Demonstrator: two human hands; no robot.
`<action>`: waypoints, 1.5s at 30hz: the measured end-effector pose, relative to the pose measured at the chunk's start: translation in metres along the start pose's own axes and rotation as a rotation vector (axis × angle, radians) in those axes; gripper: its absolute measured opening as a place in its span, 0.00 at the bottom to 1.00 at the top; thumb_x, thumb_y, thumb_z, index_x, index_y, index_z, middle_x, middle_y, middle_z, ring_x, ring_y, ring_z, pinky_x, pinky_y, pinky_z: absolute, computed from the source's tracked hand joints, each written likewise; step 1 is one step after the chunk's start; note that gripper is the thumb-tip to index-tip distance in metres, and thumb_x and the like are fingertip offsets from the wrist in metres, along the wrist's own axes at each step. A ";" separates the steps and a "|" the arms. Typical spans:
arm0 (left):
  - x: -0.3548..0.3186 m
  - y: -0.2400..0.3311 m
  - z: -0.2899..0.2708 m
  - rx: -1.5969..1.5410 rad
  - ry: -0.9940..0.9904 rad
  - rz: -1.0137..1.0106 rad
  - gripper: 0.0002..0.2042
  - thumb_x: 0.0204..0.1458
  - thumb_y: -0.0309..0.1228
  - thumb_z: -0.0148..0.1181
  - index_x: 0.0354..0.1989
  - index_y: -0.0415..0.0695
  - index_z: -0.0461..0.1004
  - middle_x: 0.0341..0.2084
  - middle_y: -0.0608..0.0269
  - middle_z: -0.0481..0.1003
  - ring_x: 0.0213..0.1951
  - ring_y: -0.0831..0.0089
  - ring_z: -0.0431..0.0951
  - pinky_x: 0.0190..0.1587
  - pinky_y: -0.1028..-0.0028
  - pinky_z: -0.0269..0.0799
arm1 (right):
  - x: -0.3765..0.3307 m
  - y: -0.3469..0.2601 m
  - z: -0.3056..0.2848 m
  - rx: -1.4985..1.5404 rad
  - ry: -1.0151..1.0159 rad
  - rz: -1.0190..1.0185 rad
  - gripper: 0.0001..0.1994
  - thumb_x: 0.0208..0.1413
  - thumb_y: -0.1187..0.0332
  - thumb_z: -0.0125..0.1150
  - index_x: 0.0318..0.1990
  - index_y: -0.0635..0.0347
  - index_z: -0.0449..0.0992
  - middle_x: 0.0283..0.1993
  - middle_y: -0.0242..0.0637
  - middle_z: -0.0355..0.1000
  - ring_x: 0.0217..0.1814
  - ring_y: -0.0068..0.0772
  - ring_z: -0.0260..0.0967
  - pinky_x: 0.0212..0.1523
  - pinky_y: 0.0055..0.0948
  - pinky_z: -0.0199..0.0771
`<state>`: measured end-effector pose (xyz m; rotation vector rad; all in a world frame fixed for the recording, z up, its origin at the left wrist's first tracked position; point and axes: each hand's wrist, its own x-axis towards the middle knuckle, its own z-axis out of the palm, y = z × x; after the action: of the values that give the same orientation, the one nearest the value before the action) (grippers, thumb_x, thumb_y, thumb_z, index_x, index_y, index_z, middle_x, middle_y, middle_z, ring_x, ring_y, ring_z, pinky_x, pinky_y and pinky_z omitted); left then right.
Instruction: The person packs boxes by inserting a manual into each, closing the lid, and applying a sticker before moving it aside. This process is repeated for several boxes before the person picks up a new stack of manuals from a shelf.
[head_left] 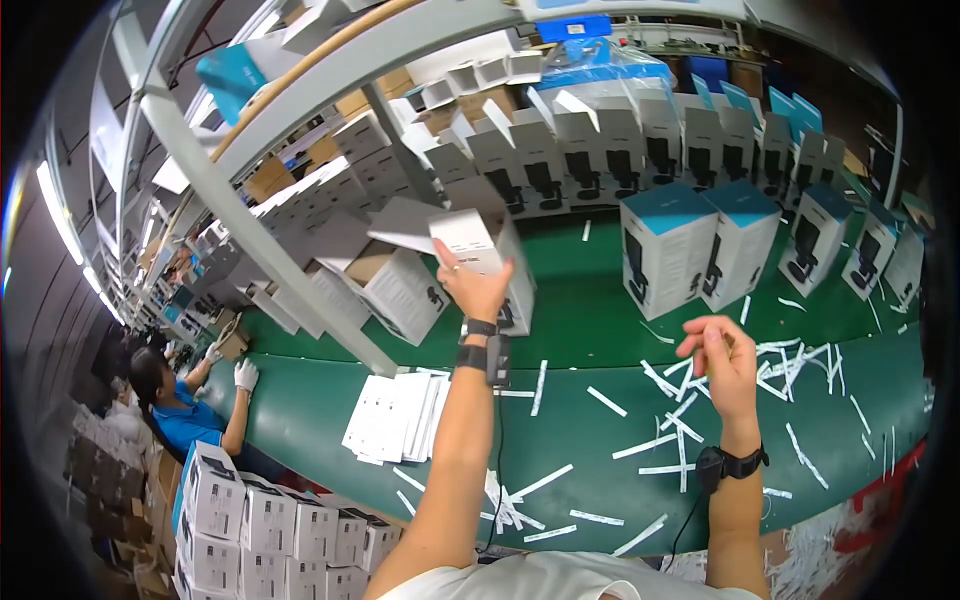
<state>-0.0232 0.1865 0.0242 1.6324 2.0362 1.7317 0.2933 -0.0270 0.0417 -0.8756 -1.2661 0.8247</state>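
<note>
My left hand (475, 290) reaches forward to a tall carton (516, 285) whose top flaps stand open. Its fingers and thumb are closed on a white printed booklet (465, 238) at the mouth of that carton. My right hand (725, 362) hovers over the near side of the bench, fingers loosely curled and partly apart, with nothing visible in it. Below it lie scattered thin white paper strips (685, 440). A stack of similar white booklets (395, 415) lies on the green bench, left of my left forearm.
Closed white cartons with blue tops (665, 250) stand to the right. A row of open cartons (580, 155) lines the far side. A grey metal post (260, 230) rises at left. Stacked white boxes (265, 520) sit at lower left, near a gloved co-worker (190, 410).
</note>
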 end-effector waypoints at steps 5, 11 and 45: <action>-0.083 -0.002 -0.059 -0.867 -0.559 0.279 0.66 0.28 0.43 0.80 0.74 0.40 0.36 0.68 0.40 0.51 0.69 0.49 0.53 0.69 0.60 0.51 | 0.006 0.025 0.011 -0.037 0.099 -0.015 0.12 0.66 0.68 0.50 0.51 0.65 0.74 0.45 0.34 0.76 0.21 0.09 0.56 0.21 0.13 0.55; -0.154 0.011 -0.132 -0.762 -0.964 0.485 0.58 0.33 0.46 0.78 0.73 0.41 0.46 0.69 0.41 0.54 0.69 0.46 0.55 0.70 0.59 0.50 | -0.008 0.092 -0.006 0.517 -0.132 0.231 0.29 0.68 0.57 0.47 0.72 0.58 0.51 0.69 0.38 0.60 0.64 0.32 0.65 0.62 0.37 0.70; -0.121 0.119 -0.229 -0.008 0.199 0.932 0.27 0.48 0.29 0.58 0.59 0.37 0.64 0.46 0.51 0.70 0.37 0.65 0.75 0.33 0.78 0.74 | 0.005 0.040 0.027 0.237 0.018 0.313 0.09 0.68 0.66 0.47 0.44 0.61 0.71 0.31 0.27 0.70 0.26 0.14 0.62 0.27 0.15 0.60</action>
<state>-0.0212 -0.0777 0.1305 2.7690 1.3510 2.1536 0.2657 -0.0025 0.0108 -0.8972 -1.0025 1.1870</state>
